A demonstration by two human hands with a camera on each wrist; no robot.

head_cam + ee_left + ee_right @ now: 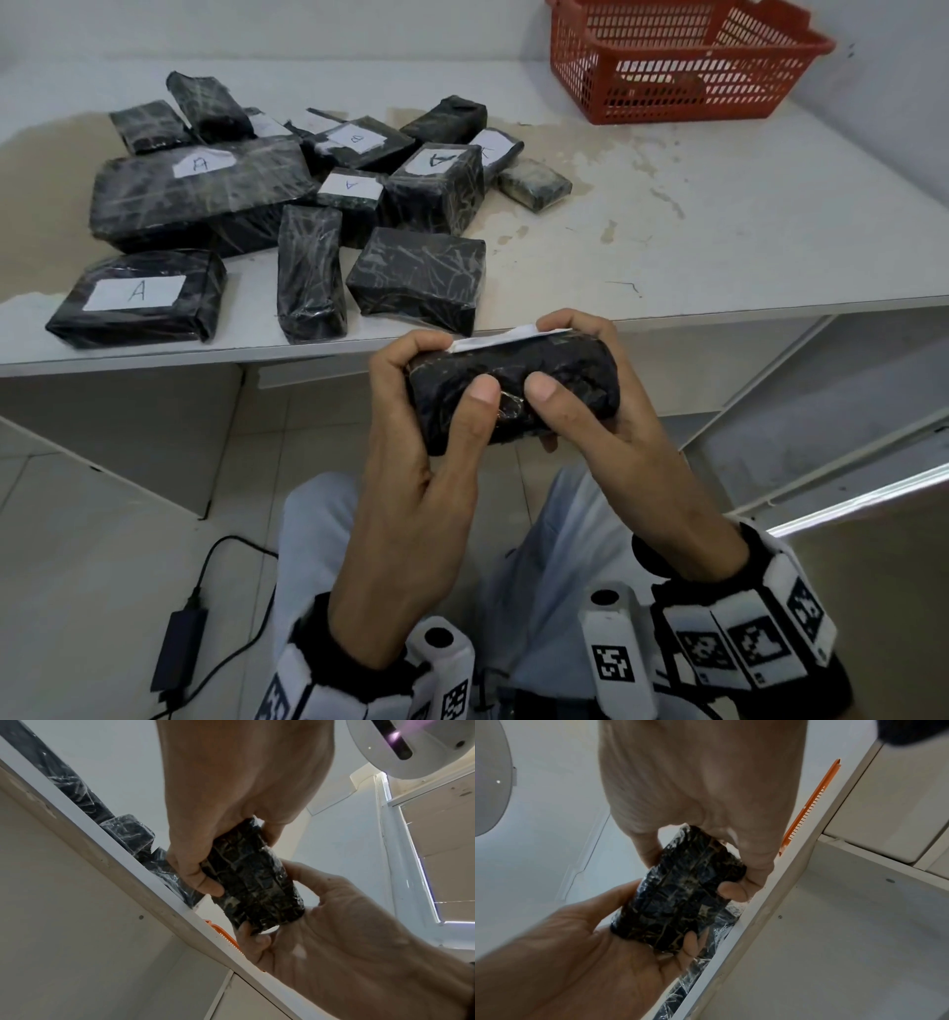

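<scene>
A small black package [513, 395] wrapped in clear tape is held in the air just in front of the table's front edge. A white label [508, 340] shows along its far top side. My left hand [447, 370] grips its left end, thumb on the near face and fingers curled over the top. My right hand [557, 360] grips the right end the same way. In the left wrist view the package [252, 882] sits between the left hand [239, 858] and the right hand [334, 923]. The right wrist view shows the package [680, 892] from below, held at both ends.
Several black wrapped packages [287, 205], some labelled A or B, lie on the left half of the white table [719, 231]. A red plastic basket [683, 56] stands at the back right. A power adapter [179, 647] with its cable lies on the floor at the left.
</scene>
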